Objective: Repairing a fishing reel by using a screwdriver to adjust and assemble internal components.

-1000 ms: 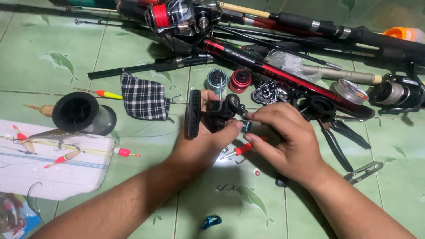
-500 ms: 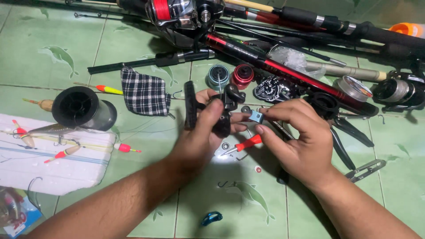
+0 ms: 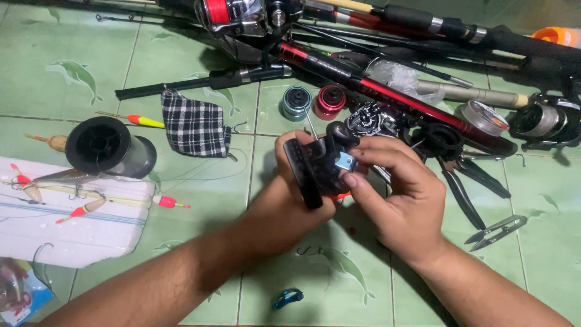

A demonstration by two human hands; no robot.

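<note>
At the far left a white foam board (image 3: 66,233) lies on the green tiled floor (image 3: 200,181) with red-tipped floats (image 3: 75,211) resting on it, and just above it a black line spool (image 3: 103,147) lies on its side. Further right are a yellow-and-orange float (image 3: 144,122) and a checked cloth (image 3: 195,127), with a small blue clip (image 3: 287,297) low on the tiles. In the middle, lifted just above the floor, is the black reel (image 3: 315,165). The left hand (image 3: 289,200) is wrapped around it from below and behind, fingers curled shut on its body, thumb up beside the flat handle. The right hand (image 3: 396,203) comes in from the other side, its fingertips (image 3: 350,179) pressing a small pale blue part (image 3: 345,161) on the reel's face, the remaining fingers arched over the top. To do this well, I judge that the left hand should keep the reel steady and tilted toward the camera, so the blue part stays in sight, while the right works with light, small pressure, since the piece looks tiny and would be easy to lose among the clutter. Beyond sit a teal spool (image 3: 296,102) and a red spool (image 3: 330,101), then a red-and-black rod (image 3: 387,91), black pliers (image 3: 466,181) and small snips (image 3: 496,232) at the right.
</note>
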